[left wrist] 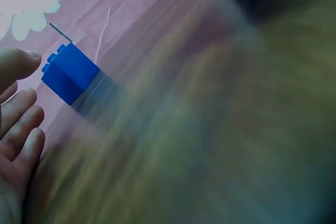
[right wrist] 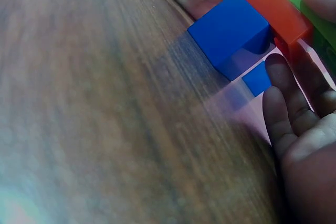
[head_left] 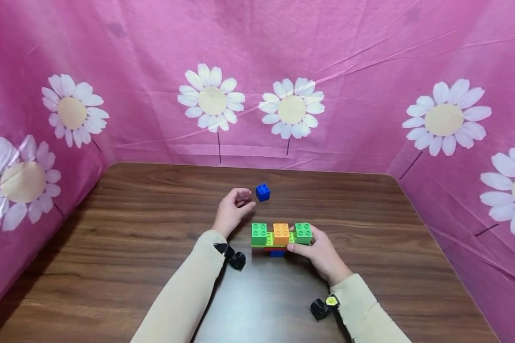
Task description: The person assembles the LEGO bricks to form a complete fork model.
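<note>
A loose blue toy brick [head_left: 263, 192] with studs on top stands on the table beyond the built piece. My left hand [head_left: 233, 209] is just left of it, fingers loosely bent and apart from the brick [left wrist: 71, 74]. My right hand [head_left: 322, 252] grips the right end of a stacked brick build [head_left: 269, 239], thumb in front and fingers behind and beneath. Two green bricks and an orange brick [head_left: 281, 233] sit along its lime-green layer. Below that comes a red brick [right wrist: 268, 9], then a blue brick [right wrist: 231, 35] at the bottom, close over the table.
The brown wood-grain table [head_left: 154, 214] meets a pink daisy-patterned cloth [head_left: 352, 119] at its back and sides. Each wrist wears a black camera, the left one [head_left: 236, 260] beside the sleeve.
</note>
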`<move>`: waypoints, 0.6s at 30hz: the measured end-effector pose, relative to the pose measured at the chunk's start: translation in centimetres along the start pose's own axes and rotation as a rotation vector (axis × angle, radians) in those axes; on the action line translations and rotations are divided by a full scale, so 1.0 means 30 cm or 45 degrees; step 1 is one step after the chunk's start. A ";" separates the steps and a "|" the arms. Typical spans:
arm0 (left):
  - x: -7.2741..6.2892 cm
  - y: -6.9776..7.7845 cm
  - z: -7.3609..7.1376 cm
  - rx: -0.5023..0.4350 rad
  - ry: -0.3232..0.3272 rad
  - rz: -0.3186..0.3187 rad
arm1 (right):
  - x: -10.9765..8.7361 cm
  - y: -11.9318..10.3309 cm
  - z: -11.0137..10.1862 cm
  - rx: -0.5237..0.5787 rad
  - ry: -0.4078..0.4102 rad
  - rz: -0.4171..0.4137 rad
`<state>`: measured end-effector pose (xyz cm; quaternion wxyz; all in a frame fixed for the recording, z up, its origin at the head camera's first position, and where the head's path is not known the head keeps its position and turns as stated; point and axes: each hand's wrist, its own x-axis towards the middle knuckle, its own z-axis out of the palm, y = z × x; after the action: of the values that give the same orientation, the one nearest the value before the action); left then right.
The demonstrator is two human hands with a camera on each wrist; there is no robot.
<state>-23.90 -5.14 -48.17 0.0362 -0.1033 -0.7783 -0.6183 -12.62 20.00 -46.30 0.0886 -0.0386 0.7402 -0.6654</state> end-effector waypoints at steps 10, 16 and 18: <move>0.081 -0.009 0.045 0.027 0.013 0.005 | 0.001 0.001 0.003 0.000 -0.012 -0.009; 0.117 -0.006 0.063 0.128 -0.039 -0.005 | 0.000 0.001 0.000 -0.024 0.006 -0.006; 0.123 -0.002 0.068 0.163 -0.052 -0.009 | 0.000 0.000 -0.004 -0.028 0.011 -0.003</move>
<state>-27.38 -2.74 -48.02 0.0246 -0.1105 -0.8172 -0.5651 -12.65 20.11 -46.29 0.0842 -0.0377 0.7478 -0.6574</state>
